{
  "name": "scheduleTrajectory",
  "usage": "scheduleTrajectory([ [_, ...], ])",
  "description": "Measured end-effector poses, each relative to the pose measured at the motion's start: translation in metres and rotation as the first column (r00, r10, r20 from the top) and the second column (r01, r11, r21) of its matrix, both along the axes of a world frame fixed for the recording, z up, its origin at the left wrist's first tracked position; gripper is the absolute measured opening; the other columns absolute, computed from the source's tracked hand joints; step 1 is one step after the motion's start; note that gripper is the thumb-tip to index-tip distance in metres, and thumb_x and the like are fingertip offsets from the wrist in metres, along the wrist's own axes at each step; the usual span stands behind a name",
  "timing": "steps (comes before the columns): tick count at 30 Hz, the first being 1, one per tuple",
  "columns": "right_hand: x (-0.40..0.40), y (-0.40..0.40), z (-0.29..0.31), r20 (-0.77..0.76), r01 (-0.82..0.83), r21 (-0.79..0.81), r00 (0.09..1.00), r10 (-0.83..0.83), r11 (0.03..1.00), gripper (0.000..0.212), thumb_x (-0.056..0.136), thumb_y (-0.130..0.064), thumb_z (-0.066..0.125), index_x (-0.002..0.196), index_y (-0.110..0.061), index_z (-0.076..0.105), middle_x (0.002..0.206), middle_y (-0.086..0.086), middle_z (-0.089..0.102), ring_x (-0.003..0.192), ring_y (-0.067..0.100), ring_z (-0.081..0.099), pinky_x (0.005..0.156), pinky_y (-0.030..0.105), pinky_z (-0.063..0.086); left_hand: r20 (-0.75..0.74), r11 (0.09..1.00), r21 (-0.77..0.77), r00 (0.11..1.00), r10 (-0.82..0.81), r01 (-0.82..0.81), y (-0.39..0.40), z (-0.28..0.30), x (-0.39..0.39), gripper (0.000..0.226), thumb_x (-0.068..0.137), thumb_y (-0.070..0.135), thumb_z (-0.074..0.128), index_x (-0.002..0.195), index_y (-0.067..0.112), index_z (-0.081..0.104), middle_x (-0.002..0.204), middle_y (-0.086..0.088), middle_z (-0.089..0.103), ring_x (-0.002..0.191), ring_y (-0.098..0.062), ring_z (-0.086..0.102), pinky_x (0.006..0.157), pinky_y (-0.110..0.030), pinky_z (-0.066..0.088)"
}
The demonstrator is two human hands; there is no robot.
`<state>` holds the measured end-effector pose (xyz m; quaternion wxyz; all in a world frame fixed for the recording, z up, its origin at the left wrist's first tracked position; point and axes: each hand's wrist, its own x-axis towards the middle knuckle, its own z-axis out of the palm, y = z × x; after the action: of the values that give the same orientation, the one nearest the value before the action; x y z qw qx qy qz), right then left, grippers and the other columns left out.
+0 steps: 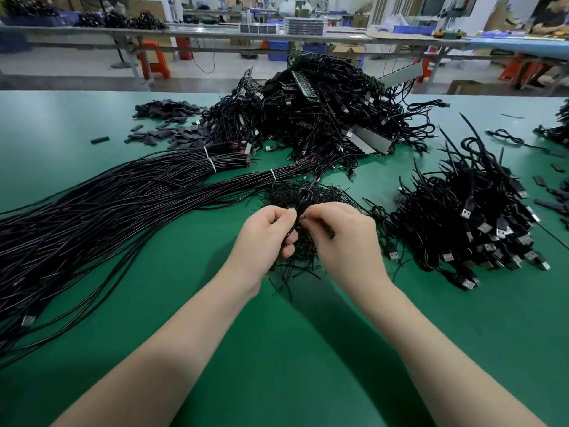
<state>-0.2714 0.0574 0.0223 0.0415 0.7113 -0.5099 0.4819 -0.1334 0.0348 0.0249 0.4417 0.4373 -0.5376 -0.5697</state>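
Room: a workshop; long benches (184, 32) with blue bins and orange stools (157, 60) stand behind, blurred.
Counter: the green counter (277, 349) fills the near view and carries everything below.
Bundles: at the far left, long black cable bundles (107, 204) fan across the counter, bound near their far ends by white ties (211, 164); one USB plug (28, 320) shows at the near left edge.
Sleeves: a scatter of short black sleeves (166, 110) lies behind the bundles, at the back left.
Heap: a tall heap (323, 118) of tangled black leads sits at the centre back, with grey strip boards (371, 141) poking out of it.
Left hand: the left hand (264, 238) is held just above the counter, its grip curled round a thin black cable (303, 198), thumb and forefinger pinching it at the top.
Cable: it is held between both hands, with a small loop rising above the fingertips.
Scraps: a loose nest of thin wire scraps (332, 192) lies right under and behind the hands.
Right hand: the right hand (345, 238) meets the left fingertip to fingertip, its grip pinching the same cable; the fingertips are blurred.
Pile: at the right, a pile (462, 217) of coiled USB leads lies with its plugs facing the near side.
Far right: a few more black sleeves (545, 204) lie apart near the edge.
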Motion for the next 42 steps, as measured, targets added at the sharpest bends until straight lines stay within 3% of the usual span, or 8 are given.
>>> scheduleTrajectory([
  [4,-0.013,-0.003,-0.008,-0.381,-0.139,-0.342,0.924,-0.002,0.93,0.019,0.09,0.009,0.052,0.087,0.005,0.07,0.082,0.014,0.066,0.074,0.032,0.059,0.075,0.035,0.048,-0.279,0.858,0.469,0.957,-0.078,0.207,-0.002,0.014,0.006,0.039,0.097,0.028,0.053,0.059,0.021,0.057,0.051,0.013,0.04,0.035,-0.003,0.033,0.042,-0.018,0.029],
  [8,-0.005,-0.001,-0.003,0.242,-0.099,0.128,0.968,0.066,0.987,0.01,0.09,-0.012,0.067,0.092,-0.015,0.076,0.086,-0.004,0.073,0.081,0.011,0.066,0.078,0.026,0.052,-0.124,0.996,0.089,0.992,0.023,-0.012,0.002,0.005,-0.002,0.021,0.102,0.029,0.049,0.083,0.021,0.053,0.059,0.011,0.051,0.046,-0.004,0.043,0.05,-0.02,0.034],
  [11,0.001,0.001,0.005,0.759,-0.461,0.462,0.647,-0.068,0.758,0.025,0.091,-0.035,0.065,0.079,-0.018,0.078,0.078,0.002,0.074,0.07,0.009,0.065,0.069,0.024,0.052,-0.014,0.96,-0.265,0.995,0.094,-0.095,0.002,-0.006,-0.004,0.016,0.102,0.019,0.049,0.086,0.021,0.052,0.06,0.012,0.056,0.055,-0.005,0.05,0.056,-0.017,0.045],
  [24,-0.006,0.003,0.01,0.885,-0.679,0.421,0.453,-0.109,0.601,0.004,0.086,-0.012,0.069,0.082,-0.013,0.067,0.067,-0.001,0.069,0.066,0.009,0.065,0.062,0.02,0.054,0.093,0.92,-0.393,0.995,0.044,-0.004,0.001,-0.013,-0.001,0.013,0.098,0.023,0.051,0.087,0.029,0.052,0.059,0.012,0.058,0.059,-0.008,0.052,0.062,-0.026,0.049],
  [29,-0.004,0.0,-0.002,0.107,-0.102,0.149,0.99,0.087,0.984,0.012,0.083,0.004,0.065,0.077,-0.007,0.065,0.071,0.004,0.065,0.065,0.02,0.059,0.058,0.03,0.048,-0.001,1.0,-0.004,1.0,0.003,-0.003,0.002,-0.001,-0.001,0.023,0.1,0.023,0.05,0.077,0.019,0.049,0.054,0.01,0.049,0.044,-0.008,0.045,0.046,-0.019,0.035],
  [32,-0.009,-0.001,-0.011,-0.406,-0.047,-0.182,0.913,-0.031,0.982,0.015,0.071,0.015,0.059,0.074,0.002,0.064,0.074,0.012,0.062,0.066,0.032,0.059,0.053,0.037,0.051,-0.211,0.933,0.344,0.977,-0.031,0.104,0.003,0.003,-0.001,0.026,0.098,0.026,0.052,0.073,0.022,0.048,0.052,0.01,0.046,0.039,-0.006,0.041,0.042,-0.019,0.033],
  [36,-0.001,0.0,-0.006,0.188,-0.061,0.24,0.982,0.015,0.969,0.01,0.088,-0.008,0.066,0.09,-0.016,0.071,0.082,-0.005,0.071,0.077,0.015,0.066,0.069,0.025,0.052,-0.087,0.997,0.074,0.996,0.033,-0.026,0.004,-0.004,-0.005,0.021,0.102,0.026,0.047,0.083,0.018,0.052,0.06,0.008,0.059,0.047,-0.006,0.048,0.046,-0.019,0.039],
  [42,-0.004,0.001,0.006,0.849,-0.662,0.496,0.504,-0.156,0.562,0.023,0.092,-0.032,0.064,0.085,-0.015,0.077,0.08,0.001,0.074,0.071,0.009,0.067,0.061,0.019,0.053,0.041,0.966,-0.246,0.995,0.095,-0.082,0.004,-0.009,-0.002,0.016,0.102,0.022,0.048,0.086,0.022,0.051,0.063,0.009,0.063,0.054,-0.009,0.055,0.056,-0.016,0.044],
])
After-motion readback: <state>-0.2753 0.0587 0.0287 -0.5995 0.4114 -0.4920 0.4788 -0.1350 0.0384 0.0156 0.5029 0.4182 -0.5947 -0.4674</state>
